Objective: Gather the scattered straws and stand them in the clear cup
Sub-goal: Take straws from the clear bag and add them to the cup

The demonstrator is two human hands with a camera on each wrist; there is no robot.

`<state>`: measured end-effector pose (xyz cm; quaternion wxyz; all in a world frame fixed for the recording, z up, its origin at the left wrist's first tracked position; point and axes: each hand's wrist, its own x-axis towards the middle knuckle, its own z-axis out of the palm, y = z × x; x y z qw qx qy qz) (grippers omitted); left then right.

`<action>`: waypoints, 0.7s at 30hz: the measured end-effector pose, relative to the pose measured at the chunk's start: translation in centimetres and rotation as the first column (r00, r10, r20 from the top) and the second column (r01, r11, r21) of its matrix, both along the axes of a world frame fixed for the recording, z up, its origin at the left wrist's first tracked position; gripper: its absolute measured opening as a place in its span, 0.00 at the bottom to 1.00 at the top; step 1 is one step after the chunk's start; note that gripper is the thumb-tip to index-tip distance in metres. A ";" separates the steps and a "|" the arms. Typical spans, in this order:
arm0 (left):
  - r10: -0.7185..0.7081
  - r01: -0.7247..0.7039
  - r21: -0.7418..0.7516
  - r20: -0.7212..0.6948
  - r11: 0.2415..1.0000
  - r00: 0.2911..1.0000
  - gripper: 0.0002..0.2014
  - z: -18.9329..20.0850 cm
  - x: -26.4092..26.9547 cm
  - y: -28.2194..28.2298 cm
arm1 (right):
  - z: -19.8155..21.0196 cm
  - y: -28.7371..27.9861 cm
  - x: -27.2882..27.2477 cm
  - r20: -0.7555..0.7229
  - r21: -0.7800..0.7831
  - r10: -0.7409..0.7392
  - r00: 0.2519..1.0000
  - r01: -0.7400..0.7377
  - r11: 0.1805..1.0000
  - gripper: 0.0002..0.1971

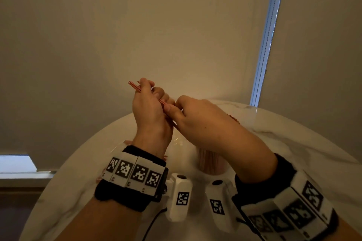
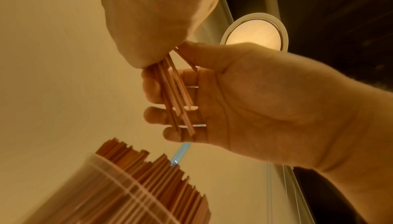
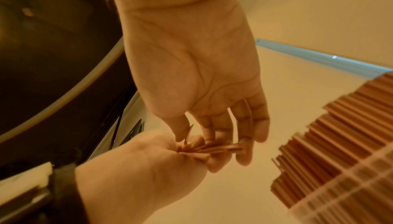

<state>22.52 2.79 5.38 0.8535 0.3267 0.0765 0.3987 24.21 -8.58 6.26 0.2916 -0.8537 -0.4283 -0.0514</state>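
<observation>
We are working over a round white table that is lying well below the grip. Both forearms are reaching up and away from us, meeting above it. Our left hand is standing nearly upright, back toward us, its fingers curled round a bundle of thin orange straws. Our right hand is coming in from the right with its knuckles up, thumb and fingers closing on the same bundle just beside the left thumb. The bundle is slanting through the grip, its far ends sticking out up and left of it. The cup is standing on the table below the grip and nearer us, packed with upright straws and partly hidden by the right forearm. Wristbands are carrying black-and-white square code tags.
</observation>
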 end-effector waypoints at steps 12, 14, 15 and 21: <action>0.040 -0.044 0.157 0.026 0.987 0.999 0.14 -0.4 0.7 -1.0 | 1.2 -1.4 0.7 -0.117 -0.046 0.106 0.987 -0.112 0.993 0.14; -0.005 0.002 0.074 0.045 0.997 0.999 0.15 -0.5 0.7 -1.1 | 1.2 -1.7 0.5 -0.098 -0.111 0.117 0.988 -0.128 0.986 0.18; -0.024 0.022 0.043 0.053 0.999 0.998 0.16 -0.6 0.7 -1.2 | 1.1 -1.7 0.4 -0.096 -0.126 0.111 0.989 -0.123 0.984 0.18; -0.115 0.111 0.057 0.071 0.992 0.991 0.14 -0.5 0.8 -1.4 | 1.1 -1.5 0.6 -0.145 -0.141 0.070 0.987 -0.091 0.986 0.10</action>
